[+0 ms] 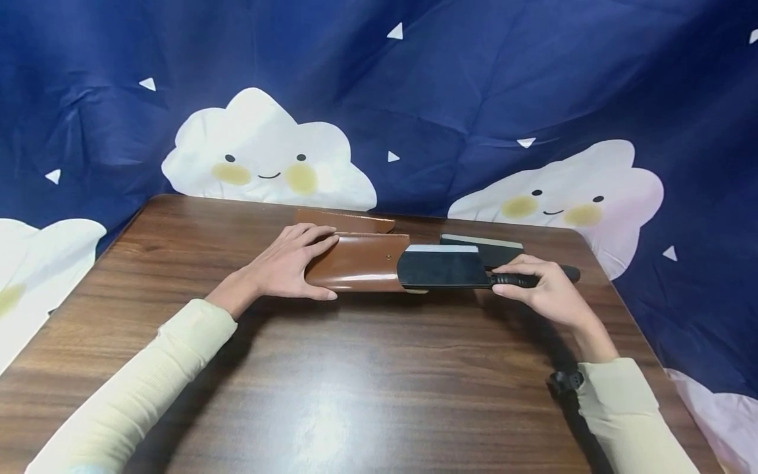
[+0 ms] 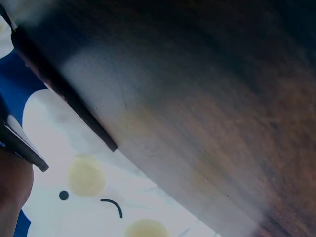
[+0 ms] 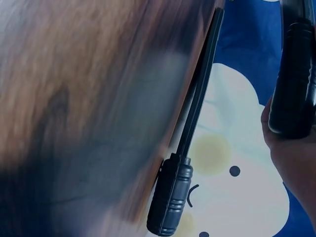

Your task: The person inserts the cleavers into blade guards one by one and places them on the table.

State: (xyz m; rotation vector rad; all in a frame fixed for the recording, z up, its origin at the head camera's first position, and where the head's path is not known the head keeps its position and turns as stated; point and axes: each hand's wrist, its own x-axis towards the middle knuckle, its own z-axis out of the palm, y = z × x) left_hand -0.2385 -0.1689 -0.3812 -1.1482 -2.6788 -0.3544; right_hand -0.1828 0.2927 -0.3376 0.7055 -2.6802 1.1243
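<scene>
A black cleaver [image 1: 444, 266] with a pale silvery edge facing up sits partly inside a brown leather sheath [image 1: 361, 263], its front end covered by the sheath. My left hand [image 1: 290, 263] grips the sheath's left end, thumb along the bottom and fingers over the top. At the other side my right hand [image 1: 541, 286] holds the cleaver's ribbed black handle [image 3: 294, 79]. Sheath and cleaver are held up over the table, casting a shadow below. In the left wrist view only part of my left hand [image 2: 15, 192] shows.
Behind lies a second black cleaver [image 1: 488, 250], its black handle [image 3: 170, 197] near the table's far edge. A second brown sheath [image 1: 346, 220] rests at the back too. The wooden table [image 1: 379, 382] ends at a blue curtain [image 1: 438, 99] with printed clouds.
</scene>
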